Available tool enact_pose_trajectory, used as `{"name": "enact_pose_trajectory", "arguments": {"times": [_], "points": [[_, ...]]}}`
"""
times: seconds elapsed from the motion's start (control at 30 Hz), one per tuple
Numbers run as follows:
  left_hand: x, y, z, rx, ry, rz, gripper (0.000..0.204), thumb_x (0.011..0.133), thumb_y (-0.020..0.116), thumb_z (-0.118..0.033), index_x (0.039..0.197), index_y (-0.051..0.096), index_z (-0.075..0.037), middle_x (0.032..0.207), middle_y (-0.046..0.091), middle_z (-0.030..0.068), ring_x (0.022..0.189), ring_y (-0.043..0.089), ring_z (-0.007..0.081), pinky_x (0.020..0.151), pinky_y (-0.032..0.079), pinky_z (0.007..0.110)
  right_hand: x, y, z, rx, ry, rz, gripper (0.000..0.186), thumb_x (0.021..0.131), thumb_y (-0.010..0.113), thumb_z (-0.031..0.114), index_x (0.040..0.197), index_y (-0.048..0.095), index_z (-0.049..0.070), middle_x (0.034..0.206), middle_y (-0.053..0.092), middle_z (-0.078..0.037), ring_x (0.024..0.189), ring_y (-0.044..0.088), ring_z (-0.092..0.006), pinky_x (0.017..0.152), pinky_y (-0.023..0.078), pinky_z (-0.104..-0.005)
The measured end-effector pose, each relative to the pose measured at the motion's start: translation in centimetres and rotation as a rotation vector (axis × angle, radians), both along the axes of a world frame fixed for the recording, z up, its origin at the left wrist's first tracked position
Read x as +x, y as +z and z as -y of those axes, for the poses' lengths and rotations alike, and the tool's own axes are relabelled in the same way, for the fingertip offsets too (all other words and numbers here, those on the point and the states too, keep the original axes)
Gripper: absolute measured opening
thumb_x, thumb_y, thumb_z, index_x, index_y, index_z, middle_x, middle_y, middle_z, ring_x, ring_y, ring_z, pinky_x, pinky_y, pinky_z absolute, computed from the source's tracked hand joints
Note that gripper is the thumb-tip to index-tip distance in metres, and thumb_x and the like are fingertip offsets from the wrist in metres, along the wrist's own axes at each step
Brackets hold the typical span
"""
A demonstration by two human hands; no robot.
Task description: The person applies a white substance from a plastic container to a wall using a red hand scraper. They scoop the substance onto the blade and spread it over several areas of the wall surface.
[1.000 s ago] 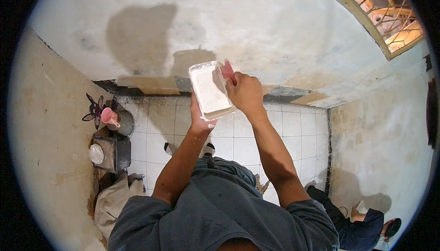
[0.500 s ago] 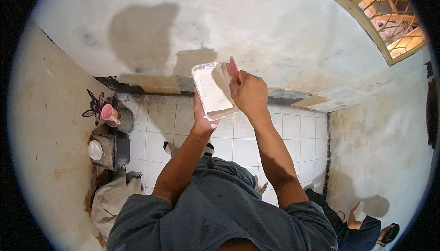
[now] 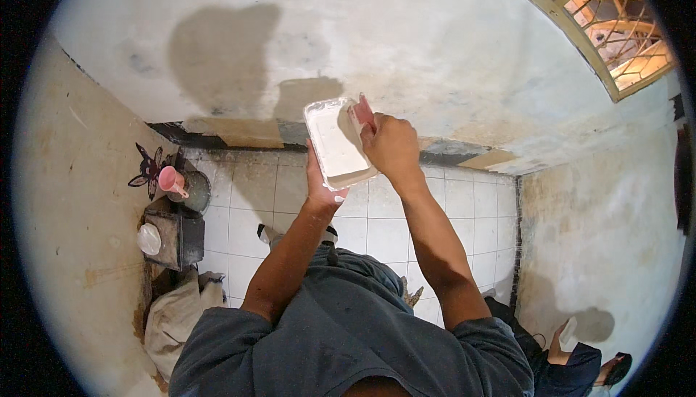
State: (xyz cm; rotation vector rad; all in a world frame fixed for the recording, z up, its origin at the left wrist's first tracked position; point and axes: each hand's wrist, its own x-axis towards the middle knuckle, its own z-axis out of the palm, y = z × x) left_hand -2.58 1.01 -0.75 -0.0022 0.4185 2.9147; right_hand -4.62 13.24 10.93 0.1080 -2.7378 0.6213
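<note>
My left hand (image 3: 321,183) holds a rectangular white-coated tray (image 3: 332,139) from the left and below, its fingers partly hidden by the tray and white smears on it. White paste or paint lies in the tray. My right hand (image 3: 391,143) is closed on a pink scraper (image 3: 362,110) at the tray's right edge. The scraper's lower part is hidden by my fingers.
A patchy wall (image 3: 406,27) faces me above white floor tiles (image 3: 246,230). At left are a pink dipper (image 3: 169,181) on a round container, a dark box (image 3: 181,241) and pale cloth (image 3: 177,324). Another person (image 3: 576,364) crouches at lower right, holding something white.
Since a second ago the tray has shifted slightly right. My right hand and the scraper moved up and right, then back slightly down and left.
</note>
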Motion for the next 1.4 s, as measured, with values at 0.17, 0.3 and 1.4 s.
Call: {"name": "enact_pose_trajectory", "arguments": {"times": [0.17,0.3,1.4], "points": [[-0.2,-0.7,0.2,0.041,0.007,0.088,0.058,0.099,0.037,-0.055,0.14,0.045,-0.015,0.135,0.053,0.0048,0.122,0.052,0.0246,0.105,0.041,0.041,-0.1,0.8,-0.1,-0.033,0.015,-0.02,0.023,0.082,0.062,0.021,0.073,0.062,0.0,0.069,0.062,-0.025,0.066,0.063,-0.0439,0.064,0.05,-0.0508],[0.1,0.5,0.2,0.086,-0.056,0.14,0.048,0.099,0.042,-0.046,0.134,0.049,-0.015,0.128,0.057,0.0049,0.118,0.056,0.0245,0.101,0.045,0.042,-0.5,0.1,-0.5,-0.034,-0.017,0.0,0.024,0.082,0.062,0.022,0.074,0.063,0.0,0.069,0.062,-0.025,0.065,0.062,-0.044,0.063,0.05,-0.0508],[0.0,-0.5,0.2,0.086,-0.072,0.124,0.058,0.099,0.036,-0.057,0.14,0.045,-0.017,0.135,0.053,0.0031,0.121,0.053,0.0244,0.103,0.042,0.042,0.7,1.6,-0.8,-0.022,-0.003,0.019,0.024,0.081,0.064,0.021,0.071,0.062,0.0,0.071,0.063,-0.025,0.066,0.062,-0.0437,0.063,0.05,-0.05]]}}
